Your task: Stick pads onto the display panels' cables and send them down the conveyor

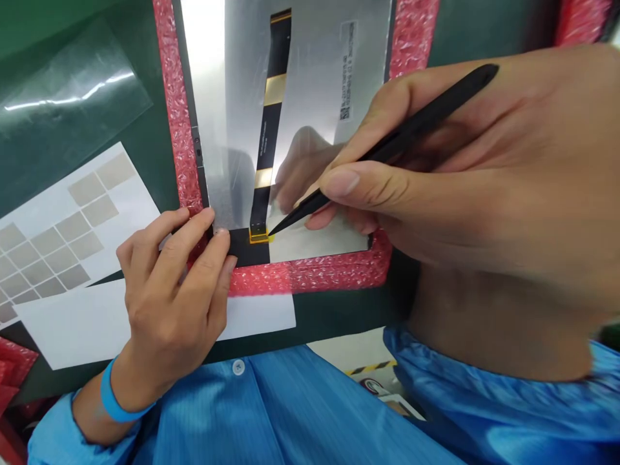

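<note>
My right hand is closed around a slim black spudger, holding it like a pen. The spudger's pointed tip meets the yellow-edged connector at the lower end of a black flat ribbon cable with gold bands. That cable runs up the silvery back of a display panel, which carries a printed label. My left hand lies at the panel's lower left corner, fingers extended and fingertips touching its edge by a black strip. The palm side of this hand is hidden.
Pink bubble wrap lies under the panel, on a dark green table. To the left are a white sheet with grey squares, a blank white sheet and a clear plastic film. More red wrap sits at lower left.
</note>
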Motion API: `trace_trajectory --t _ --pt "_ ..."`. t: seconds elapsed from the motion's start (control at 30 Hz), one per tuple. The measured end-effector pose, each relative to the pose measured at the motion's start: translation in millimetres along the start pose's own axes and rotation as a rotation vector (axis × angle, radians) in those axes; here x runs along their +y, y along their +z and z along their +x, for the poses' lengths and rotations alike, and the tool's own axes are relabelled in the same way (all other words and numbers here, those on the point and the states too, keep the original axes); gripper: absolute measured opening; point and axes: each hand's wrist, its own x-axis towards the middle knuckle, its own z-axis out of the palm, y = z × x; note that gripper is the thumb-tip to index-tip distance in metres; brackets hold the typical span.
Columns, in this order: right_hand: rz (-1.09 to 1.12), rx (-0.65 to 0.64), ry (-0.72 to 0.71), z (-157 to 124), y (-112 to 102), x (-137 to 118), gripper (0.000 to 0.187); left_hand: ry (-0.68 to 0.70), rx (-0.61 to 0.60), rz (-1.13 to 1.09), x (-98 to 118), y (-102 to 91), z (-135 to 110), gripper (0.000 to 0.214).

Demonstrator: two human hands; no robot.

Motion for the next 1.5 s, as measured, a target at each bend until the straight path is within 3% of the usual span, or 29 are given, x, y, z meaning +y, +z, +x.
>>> trace_trajectory --t 0.77,1.03,1.2,1.5 --pt "0.013 0.016 -0.03 -2 1 3 0.029 0.008 -0.001 0.021 3 1.1 0 0.026" --pt "-0.054 0.06 -0.051 -4 5 4 0.033 0.034 -0.122 0.109 9 4.2 -1 0.03" --pt "0.112 0.229 -0.029 1 8 7 0.027 0.045 -0.139 0.155 12 5.6 -5 0.031" --pt "0.248 0.198 -0.103 16 16 25 0.035 -0.004 -0.169 0.262 16 13.5 -9 0.046"
